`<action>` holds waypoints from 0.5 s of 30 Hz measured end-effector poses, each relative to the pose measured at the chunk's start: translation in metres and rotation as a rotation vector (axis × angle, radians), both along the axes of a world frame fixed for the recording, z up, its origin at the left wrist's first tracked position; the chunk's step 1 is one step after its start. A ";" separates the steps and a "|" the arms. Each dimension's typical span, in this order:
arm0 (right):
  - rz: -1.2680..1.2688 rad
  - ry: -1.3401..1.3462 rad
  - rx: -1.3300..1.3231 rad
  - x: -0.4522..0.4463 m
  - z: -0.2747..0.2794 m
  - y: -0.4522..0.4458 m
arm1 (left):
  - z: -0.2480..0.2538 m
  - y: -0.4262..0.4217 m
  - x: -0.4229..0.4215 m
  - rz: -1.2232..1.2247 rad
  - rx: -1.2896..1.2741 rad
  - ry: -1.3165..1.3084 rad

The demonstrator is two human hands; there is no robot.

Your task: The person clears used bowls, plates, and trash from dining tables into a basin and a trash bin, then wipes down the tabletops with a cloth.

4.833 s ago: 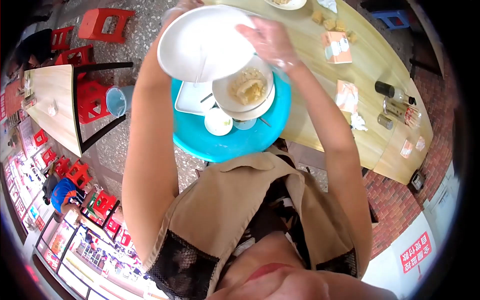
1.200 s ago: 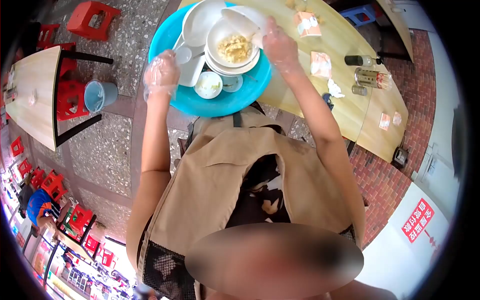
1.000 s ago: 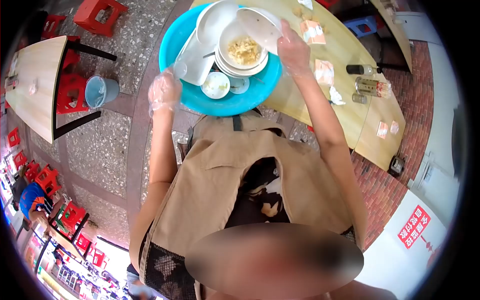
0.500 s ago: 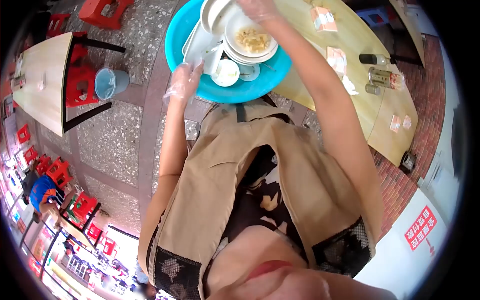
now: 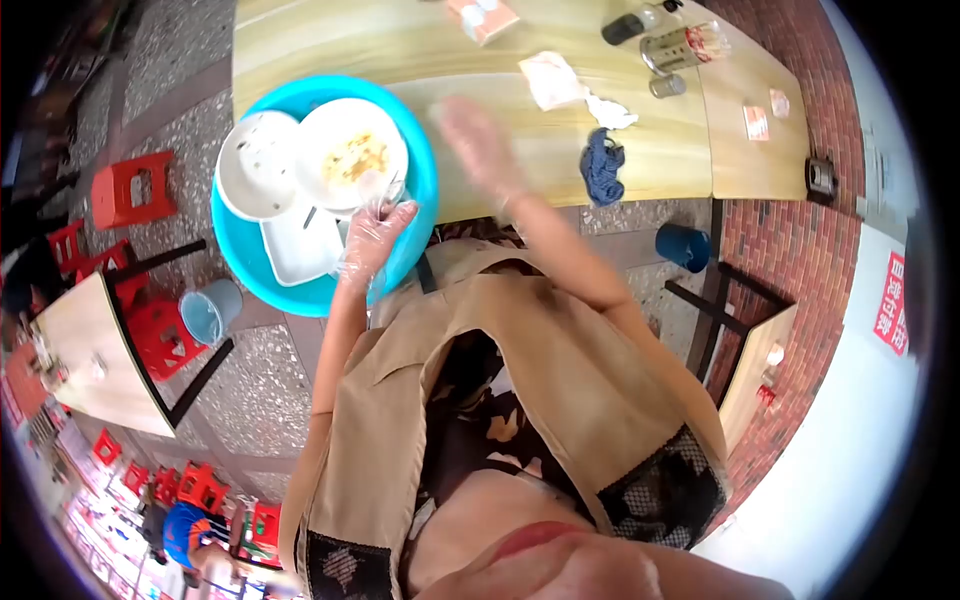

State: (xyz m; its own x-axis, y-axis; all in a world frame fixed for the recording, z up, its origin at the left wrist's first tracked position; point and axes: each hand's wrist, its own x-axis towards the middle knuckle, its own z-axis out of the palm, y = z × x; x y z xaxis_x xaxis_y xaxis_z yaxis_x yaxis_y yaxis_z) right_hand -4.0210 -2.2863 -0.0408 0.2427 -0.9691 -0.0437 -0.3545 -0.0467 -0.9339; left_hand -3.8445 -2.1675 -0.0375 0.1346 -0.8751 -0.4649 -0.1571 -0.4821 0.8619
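My left hand [image 5: 374,242], in a clear plastic glove, is closed at the near right rim of a blue basin [image 5: 425,190]. Its fingers are pinched beside a white plate [image 5: 325,125] with yellowish food scraps [image 5: 355,160]; what they hold is too small to make out. A white bowl [image 5: 250,190] with dark bits and a white rectangular dish [image 5: 300,248] also lie in the basin. My right hand [image 5: 478,150], gloved too, is over the table [image 5: 500,80], right of the basin. It is blurred, with its fingers seemingly stretched out and nothing visible in them.
On the table lie a dark blue cloth [image 5: 602,168], crumpled tissues [image 5: 610,112], tissue packs [image 5: 482,18], a dark bottle [image 5: 630,25] and a chopstick holder [image 5: 675,48]. Red stools [image 5: 135,190], a pale bucket [image 5: 210,310] and another table [image 5: 95,350] stand left. A dark bin [image 5: 683,247] stands right.
The view has swung right, and the basin now sits lower and further left. My right hand has left the dishes and moved over the table. My left hand has shifted to the basin's right side.
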 end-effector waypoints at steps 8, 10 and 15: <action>-0.434 1.259 -0.434 -0.268 -0.137 -0.113 | -0.015 -0.117 -0.101 -0.141 -0.005 -0.052; -0.287 0.938 -0.392 -0.312 -0.202 -0.135 | -0.022 -0.152 -0.128 -0.017 0.003 -0.017; -0.502 0.313 -0.088 -0.235 -0.114 -0.214 | -0.025 -0.239 -0.132 0.123 0.107 -0.019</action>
